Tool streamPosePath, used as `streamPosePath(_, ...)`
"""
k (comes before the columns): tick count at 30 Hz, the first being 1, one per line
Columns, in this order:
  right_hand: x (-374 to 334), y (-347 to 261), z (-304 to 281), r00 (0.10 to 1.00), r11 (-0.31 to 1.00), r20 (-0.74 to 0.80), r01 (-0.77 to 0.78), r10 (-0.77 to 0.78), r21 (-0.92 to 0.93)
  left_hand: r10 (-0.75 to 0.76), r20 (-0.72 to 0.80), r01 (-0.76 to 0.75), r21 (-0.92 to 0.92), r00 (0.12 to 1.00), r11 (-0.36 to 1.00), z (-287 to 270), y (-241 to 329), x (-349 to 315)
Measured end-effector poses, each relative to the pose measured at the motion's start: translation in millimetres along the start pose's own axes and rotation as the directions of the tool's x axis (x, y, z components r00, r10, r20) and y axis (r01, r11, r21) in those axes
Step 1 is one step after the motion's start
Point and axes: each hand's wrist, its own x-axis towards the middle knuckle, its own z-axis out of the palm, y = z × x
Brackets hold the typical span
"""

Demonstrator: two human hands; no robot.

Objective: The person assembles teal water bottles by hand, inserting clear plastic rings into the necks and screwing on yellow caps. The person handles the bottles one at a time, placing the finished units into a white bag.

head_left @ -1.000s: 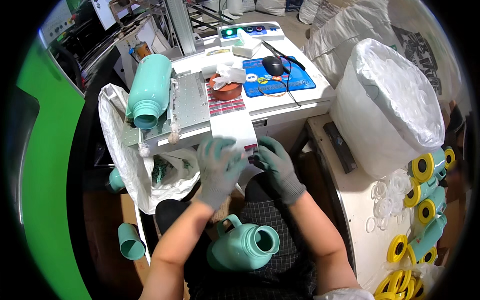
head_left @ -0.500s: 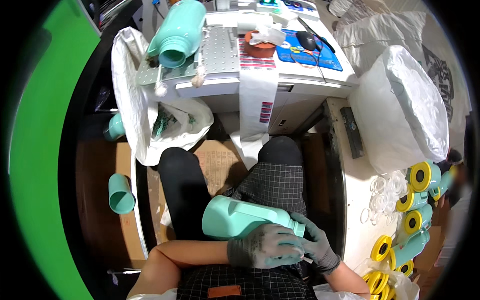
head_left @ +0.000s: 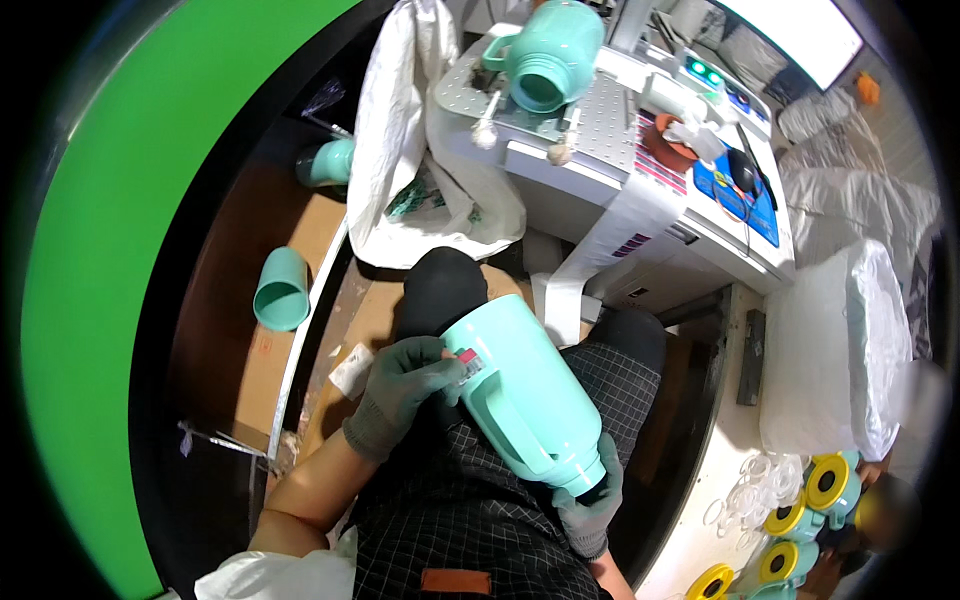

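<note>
Here the mint-green plastic jug (head_left: 520, 385) lies slantwise across my lap, base toward my left hand (head_left: 405, 385), which presses a small label (head_left: 468, 362) on it, mouth end cupped in my right hand (head_left: 590, 510).

We look down on a brown cardboard-covered floor (head_left: 300, 250) beside a bright green wall (head_left: 110, 260), with a white workbench (head_left: 650, 210) ahead carrying a blue mat (head_left: 740, 195), white sacks (head_left: 850, 340) stacked at right and a lit window (head_left: 800, 30) above.
</note>
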Motion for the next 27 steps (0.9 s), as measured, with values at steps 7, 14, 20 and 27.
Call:
streamPosePath(7, -8.3, 11.2, 3.0, 0.986, 0.988, 0.065, 0.152, -0.152, 0.015, -0.037, -0.007, 0.037, 0.141, 0.999, 0.989, -8.3, 1.0, 1.4)
streamPosePath(14, -11.2, 23.0, 1.1, 0.980, 0.983, 0.097, 0.171, -0.176, 0.061, 0.179, -0.121, -0.004, 0.816, 0.976, 0.578, -34.6, -10.5, 15.2)
streamPosePath(20, 24.2, -2.7, -9.1, 0.987, 0.973, 0.056, -0.160, 0.152, 0.164, 0.442, 0.320, -0.535, 0.641, 0.838, 0.550, -1.8, -25.2, 53.3)
streamPosePath(27, 70.8, -28.1, -63.3, 0.926, 0.889, -0.374, 0.124, 0.056, 0.440, 0.628, 0.758, -0.389, 0.640, 0.177, -0.662, 72.0, 138.2, 204.4)
